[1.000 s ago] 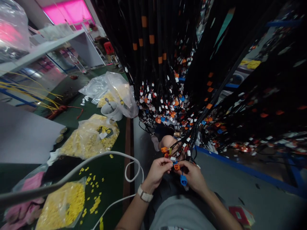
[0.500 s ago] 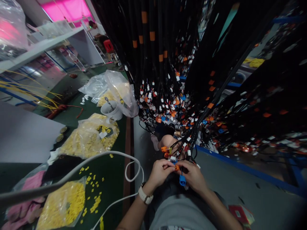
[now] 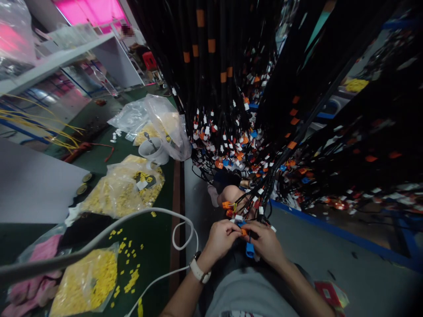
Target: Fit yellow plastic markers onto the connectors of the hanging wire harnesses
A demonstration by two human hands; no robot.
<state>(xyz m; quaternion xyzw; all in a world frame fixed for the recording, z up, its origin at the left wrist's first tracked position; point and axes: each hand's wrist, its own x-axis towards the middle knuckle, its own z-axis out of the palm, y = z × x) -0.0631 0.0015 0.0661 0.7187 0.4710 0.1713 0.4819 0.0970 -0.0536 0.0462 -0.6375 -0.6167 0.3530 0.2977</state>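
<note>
Low in the middle, an orange connector (image 3: 243,231) is pinched between my two hands. My left hand (image 3: 222,237), with a white-strapped watch at its wrist, grips it from the left. From the right, my right hand (image 3: 264,241) has its fingertips closed on the same connector. A blue connector (image 3: 250,250) hangs on a short wire just below my right fingers. Above my fingertips are a white connector (image 3: 239,218) and more orange connectors (image 3: 226,205) on the ends of black cables. The fingertips partly cover the orange piece.
Bundles of black cables (image 3: 224,101) with many connectors hang ahead. On the left lie bags of yellow parts (image 3: 124,189), a white cup (image 3: 153,152) and a grey hose (image 3: 132,215). A blue frame bar (image 3: 330,226) runs at right. A person sits far back.
The blue connector has shifted slightly left and down. Both hands remain on the orange connector, with only slight finger movement. The view has shifted very slightly.
</note>
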